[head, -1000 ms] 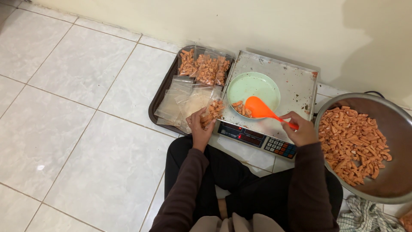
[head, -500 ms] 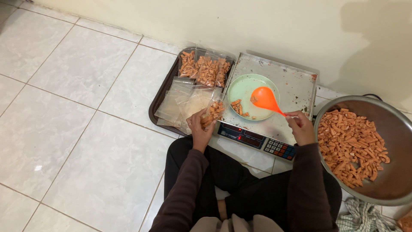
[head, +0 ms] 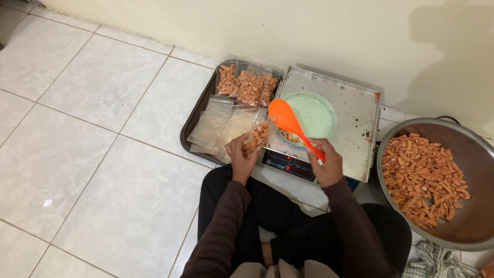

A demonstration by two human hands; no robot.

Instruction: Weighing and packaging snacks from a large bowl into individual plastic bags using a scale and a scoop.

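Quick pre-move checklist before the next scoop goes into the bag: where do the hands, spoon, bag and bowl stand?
1. Left hand grips small clear bag: ok.
2. Bag mouth open: cannot tell.
3. Right hand holds orange spoon by the handle: ok.
4. Spoon over green bowl on the scale: ok.
5. Snacks left in bowl: ok, a few.
6. Metal bowl of snacks beside right hand: ok.
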